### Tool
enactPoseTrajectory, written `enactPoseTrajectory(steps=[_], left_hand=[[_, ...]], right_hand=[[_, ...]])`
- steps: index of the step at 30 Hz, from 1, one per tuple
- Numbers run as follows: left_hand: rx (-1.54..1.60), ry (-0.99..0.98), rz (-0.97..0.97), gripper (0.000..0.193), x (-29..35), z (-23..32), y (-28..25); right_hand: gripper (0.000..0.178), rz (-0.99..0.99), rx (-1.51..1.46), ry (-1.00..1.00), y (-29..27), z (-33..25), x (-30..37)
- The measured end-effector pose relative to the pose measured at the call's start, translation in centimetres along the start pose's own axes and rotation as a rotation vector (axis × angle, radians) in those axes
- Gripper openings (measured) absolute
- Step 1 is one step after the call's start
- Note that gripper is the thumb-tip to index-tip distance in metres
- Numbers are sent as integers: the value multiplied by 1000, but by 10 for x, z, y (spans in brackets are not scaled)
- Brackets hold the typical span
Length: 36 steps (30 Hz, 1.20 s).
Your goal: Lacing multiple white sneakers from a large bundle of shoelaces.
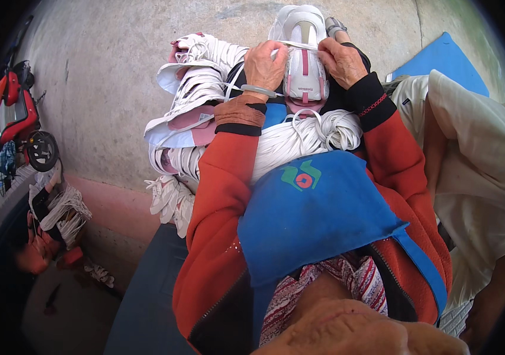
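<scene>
A white and pink shoe [305, 74] lies between my hands, its toe pointing away from me. My left hand [264, 66] is closed at its left edge, thumb and fingers pinching a white shoelace [295, 44] that crosses the shoe. On the right side, my right hand [342, 62] has its fingers bent together at the same lace; its fingertips are partly hidden. A thick bundle of white laces [338, 130] rests on my lap, just below the shoe, over my blue apron [323, 207].
Several more white and pink shoe pieces [196, 89] are heaped along my left side. A person in pale clothes [471, 142] sits close on my right, near a blue sheet [444, 62]. Far left are a red scooter [21, 112] and another person beside white laces [66, 210].
</scene>
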<state>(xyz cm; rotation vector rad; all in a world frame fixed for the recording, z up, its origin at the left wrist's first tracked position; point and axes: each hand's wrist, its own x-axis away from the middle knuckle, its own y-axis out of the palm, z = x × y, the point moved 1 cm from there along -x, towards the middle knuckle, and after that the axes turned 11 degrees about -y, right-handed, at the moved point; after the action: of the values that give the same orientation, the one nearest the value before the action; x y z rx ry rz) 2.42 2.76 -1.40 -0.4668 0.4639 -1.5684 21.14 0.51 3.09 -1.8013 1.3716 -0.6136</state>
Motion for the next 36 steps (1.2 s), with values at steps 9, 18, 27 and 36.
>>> enactPoseTrajectory(steps=[9,18,27,36], left_hand=[[55,-70,53,19,4,3,3],[3,-108,-69,16,4,9,0],[37,-119,-86,16,5,8,-1],[24,-114,-113,17,4,10,-2]], right_hand=[[11,-38,104,-137,1,1,-10],[15,-317,236,-157,5,10,-39],[14,-61,-241,-55,7,11,-13],[12,75,-199,-86,13,7,-14]])
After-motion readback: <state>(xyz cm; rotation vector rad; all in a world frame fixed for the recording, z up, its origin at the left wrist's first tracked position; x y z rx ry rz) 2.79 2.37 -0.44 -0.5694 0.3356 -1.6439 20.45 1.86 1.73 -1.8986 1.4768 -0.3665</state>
